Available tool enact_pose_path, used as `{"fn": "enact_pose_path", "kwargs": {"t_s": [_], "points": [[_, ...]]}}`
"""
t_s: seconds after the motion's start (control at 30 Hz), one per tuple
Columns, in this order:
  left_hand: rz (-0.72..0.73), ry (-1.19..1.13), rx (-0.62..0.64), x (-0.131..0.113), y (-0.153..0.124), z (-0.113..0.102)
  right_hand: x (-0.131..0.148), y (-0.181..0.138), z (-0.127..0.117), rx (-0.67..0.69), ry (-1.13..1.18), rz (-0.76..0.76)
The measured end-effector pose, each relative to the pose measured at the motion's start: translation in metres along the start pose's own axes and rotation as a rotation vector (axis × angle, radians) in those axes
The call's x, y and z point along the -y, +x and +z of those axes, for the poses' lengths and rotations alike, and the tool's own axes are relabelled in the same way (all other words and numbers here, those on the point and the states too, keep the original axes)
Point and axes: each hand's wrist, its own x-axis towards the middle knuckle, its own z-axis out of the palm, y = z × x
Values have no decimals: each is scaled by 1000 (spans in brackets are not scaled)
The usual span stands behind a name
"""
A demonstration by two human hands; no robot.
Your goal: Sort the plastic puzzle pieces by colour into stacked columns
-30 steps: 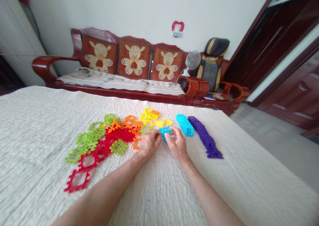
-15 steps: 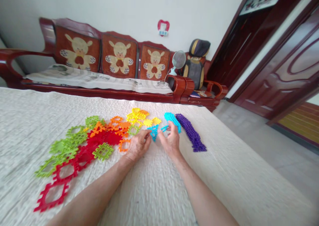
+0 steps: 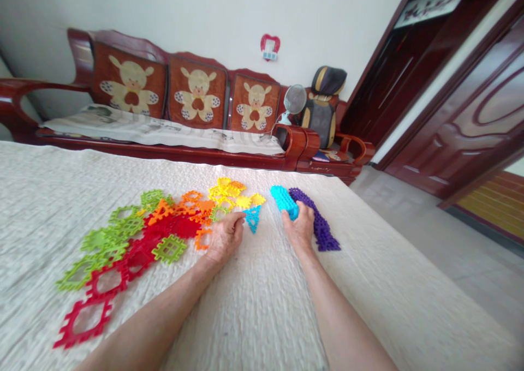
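My left hand (image 3: 226, 234) is closed, thumb and forefinger together at the corner of a blue triangular interlocking plastic piece (image 3: 252, 218). My right hand (image 3: 301, 223) grips the near end of a row of light-blue interlocking plastic pieces (image 3: 282, 197), thumb on the left side and fingers on the right. Close along its right side lies a long row of purple pieces (image 3: 323, 234). Left of my left hand, red pieces (image 3: 141, 256), green pieces (image 3: 96, 241) and orange pieces (image 3: 201, 240) lie loosely spread, partly overlapping. Yellow pieces (image 3: 224, 186) lie just beyond that hand.
A pale textured cloth (image 3: 254, 300) covers the table. Beyond its far edge stands a wooden sofa (image 3: 196, 155) with bear-patterned cushions (image 3: 198, 90). A small fan (image 3: 295, 98) and a chair with a massage cushion (image 3: 321, 114) are at the back right, near a dark door (image 3: 462, 120).
My right hand has moved right, from beside the triangle to the near end of the light-blue row. The small blue piece it pinched no longer shows separately. My left hand has hardly moved.
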Motion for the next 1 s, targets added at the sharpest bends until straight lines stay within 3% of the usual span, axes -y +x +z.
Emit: {"fn": "enact_pose_path", "kwargs": {"t_s": [0.2, 0.33, 0.43, 0.57, 0.7, 0.8, 1.0], "points": [[-36, 13, 31, -1, -1, 0, -4, 2, 3, -51, -5, 5], [-20, 38, 50, 0, -2, 1, 7, 1, -1, -82, 68, -117], [23, 72, 65, 0, -2, 1, 25, -6, -2, 31, 184, -294], [51, 136, 168, -3, 0, -1, 46, -21, 5, 345, 280, -493], [83, 258, 334, -10, 2, -4, 51, -28, 13, 532, 202, -525], [116, 295, 416, -12, 3, -4, 49, -30, 14, 566, 138, -498], [87, 238, 417, -11, 1, -4, 54, -30, 6, 465, 131, -464]]}}
